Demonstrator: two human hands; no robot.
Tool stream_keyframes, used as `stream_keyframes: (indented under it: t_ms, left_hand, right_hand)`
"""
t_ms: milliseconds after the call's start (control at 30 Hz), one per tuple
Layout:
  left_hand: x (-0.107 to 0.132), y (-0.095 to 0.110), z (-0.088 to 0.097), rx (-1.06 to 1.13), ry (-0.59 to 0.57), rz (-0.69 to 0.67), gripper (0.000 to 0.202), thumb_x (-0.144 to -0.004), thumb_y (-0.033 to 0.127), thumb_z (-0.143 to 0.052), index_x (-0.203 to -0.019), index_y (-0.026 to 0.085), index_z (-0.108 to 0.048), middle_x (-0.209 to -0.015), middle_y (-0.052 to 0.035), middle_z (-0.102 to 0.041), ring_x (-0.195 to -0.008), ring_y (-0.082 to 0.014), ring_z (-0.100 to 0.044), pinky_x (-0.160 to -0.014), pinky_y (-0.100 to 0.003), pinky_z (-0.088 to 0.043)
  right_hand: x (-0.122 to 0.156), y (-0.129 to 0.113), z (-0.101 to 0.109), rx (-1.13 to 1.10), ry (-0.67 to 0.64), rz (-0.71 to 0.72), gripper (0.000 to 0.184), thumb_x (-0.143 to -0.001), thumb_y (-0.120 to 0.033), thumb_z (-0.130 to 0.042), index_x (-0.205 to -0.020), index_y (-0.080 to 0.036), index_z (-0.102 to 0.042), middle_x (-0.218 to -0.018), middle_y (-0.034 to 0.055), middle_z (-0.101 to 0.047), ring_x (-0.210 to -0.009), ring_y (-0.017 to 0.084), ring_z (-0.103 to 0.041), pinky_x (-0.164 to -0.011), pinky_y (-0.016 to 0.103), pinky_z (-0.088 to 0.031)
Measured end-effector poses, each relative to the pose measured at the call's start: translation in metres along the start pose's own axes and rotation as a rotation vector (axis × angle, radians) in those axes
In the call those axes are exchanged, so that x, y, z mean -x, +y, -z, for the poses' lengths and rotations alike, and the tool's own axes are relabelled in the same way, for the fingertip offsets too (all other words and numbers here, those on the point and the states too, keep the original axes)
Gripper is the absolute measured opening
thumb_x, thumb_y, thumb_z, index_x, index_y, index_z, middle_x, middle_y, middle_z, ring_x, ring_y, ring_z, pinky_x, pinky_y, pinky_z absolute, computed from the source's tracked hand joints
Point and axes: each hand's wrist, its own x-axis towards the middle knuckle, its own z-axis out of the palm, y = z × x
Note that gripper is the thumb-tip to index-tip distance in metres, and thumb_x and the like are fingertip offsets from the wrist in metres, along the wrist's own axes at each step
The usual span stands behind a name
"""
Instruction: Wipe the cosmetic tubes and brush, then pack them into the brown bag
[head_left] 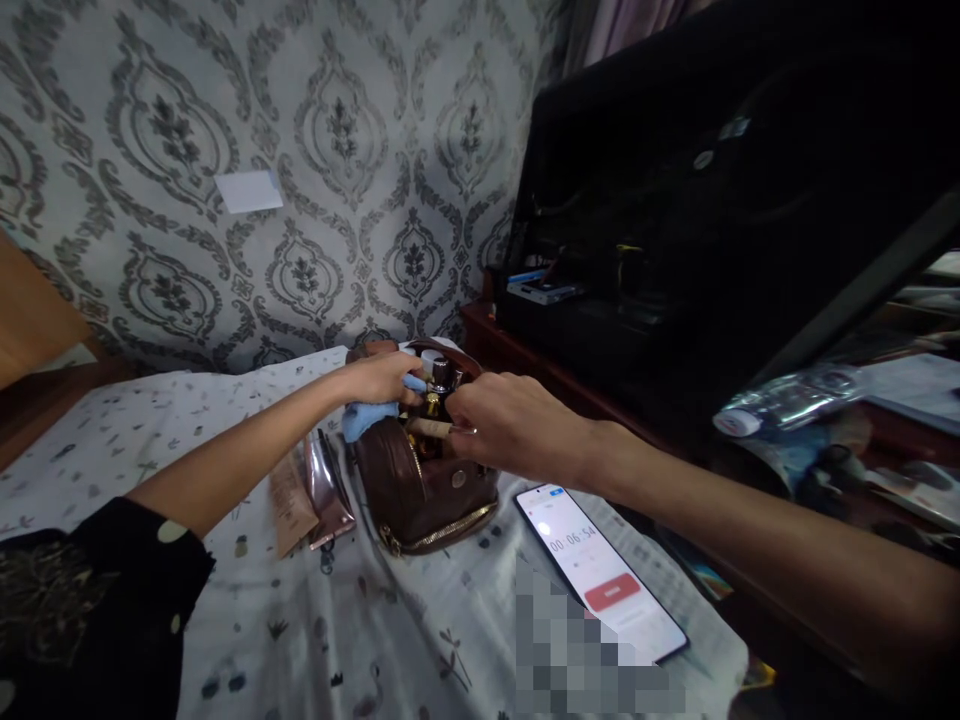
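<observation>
At the far left, a wooden panel [37, 320] stands beside the left edge of a white sheet [247, 580] printed with small plants and animals. A black sleeve [97, 600] with pale dots covers the person's upper left arm, near the same edge. Between this arm and the middle of the sheet lie two flat packets, side by side: a beige packet [292, 510] and a shiny pinkish packet [328, 490].

Next comes the left hand [382, 380], above the left side of the bag's mouth. Its grip is almost closed, with bent fingers, and it has hold of a light blue cloth [367, 420], which also hangs on the bag's rim.

The brown bag [386, 480] sits on the sheet, toward its far edge by the wall. It looks smooth like leather, with a golden zipper [457, 528] along its lower front and a second, shorter one above. In its mouth are seen a dark cap [441, 375], a small golden piece [433, 402] and a beige stick [429, 428].

The right hand [517, 420] is over the right side of the mouth. Its grip is curled, the fingertips are hidden, and one cannot tell whether it holds the stick, which ends just at the fingers.

Near the sheet's right edge lies a phone [600, 570], showing 00:06:54. Farther right, beyond this edge, there is a clear plastic bottle [795, 395].
</observation>
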Motion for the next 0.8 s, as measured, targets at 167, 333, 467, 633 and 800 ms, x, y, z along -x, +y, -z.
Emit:
stream_keyframes:
  t_ms: [167,333,467,633,800]
  left_hand:
    - [-0.008,0.002,-0.002,-0.003,0.038,-0.024,0.018,-0.073,0.03,-0.06,-0.086,0.019,-0.054,-0.078,0.0023,-0.058,-0.077,-0.0163,-0.055,-0.067,-0.026,-0.04]
    - [-0.016,0.0,-0.004,-0.014,0.047,-0.063,0.025,-0.073,0.031,-0.063,-0.094,0.019,-0.056,-0.086,0.0012,-0.061,-0.085,-0.0178,-0.057,-0.073,-0.027,-0.042]
    - [-0.014,-0.003,-0.004,0.057,0.044,-0.028,0.031,-0.072,0.033,-0.065,-0.099,0.017,-0.058,-0.09,0.0003,-0.063,-0.088,-0.0184,-0.058,-0.076,-0.027,-0.044]
    - [-0.01,0.0,-0.001,0.054,0.02,0.013,0.033,-0.071,0.029,-0.066,-0.101,0.016,-0.061,-0.091,-0.0005,-0.065,-0.092,-0.0198,-0.06,-0.079,-0.028,-0.046]
    - [-0.007,0.005,0.005,0.001,0.006,0.052,0.039,-0.071,0.032,-0.067,-0.107,0.018,-0.063,-0.098,-0.0016,-0.068,-0.098,-0.0216,-0.062,-0.082,-0.028,-0.047]
  right_hand:
    - [-0.005,0.001,0.002,0.005,0.011,-0.037,0.029,-0.097,-0.032,-0.052,-0.111,-0.017,-0.073,-0.095,0.0136,-0.075,-0.092,0.026,-0.072,-0.072,0.03,-0.047]
    - [-0.005,0.008,0.003,-0.005,-0.001,-0.066,0.03,-0.096,-0.037,-0.054,-0.106,-0.018,-0.074,-0.097,0.0133,-0.074,-0.094,0.027,-0.071,-0.069,0.03,-0.047]
    - [-0.007,0.014,0.0,-0.029,0.019,-0.058,0.031,-0.095,-0.041,-0.054,-0.102,-0.018,-0.074,-0.096,0.0124,-0.074,-0.094,0.026,-0.07,-0.071,0.029,-0.047]
    - [-0.006,0.015,-0.001,-0.053,0.02,-0.061,0.024,-0.092,-0.035,-0.057,-0.099,-0.018,-0.073,-0.094,0.0107,-0.073,-0.091,0.024,-0.07,-0.069,0.028,-0.045]
    - [-0.005,0.017,0.001,-0.098,0.002,-0.071,0.022,-0.09,-0.035,-0.06,-0.092,-0.018,-0.074,-0.091,0.0082,-0.073,-0.088,0.021,-0.068,-0.067,0.026,-0.043]
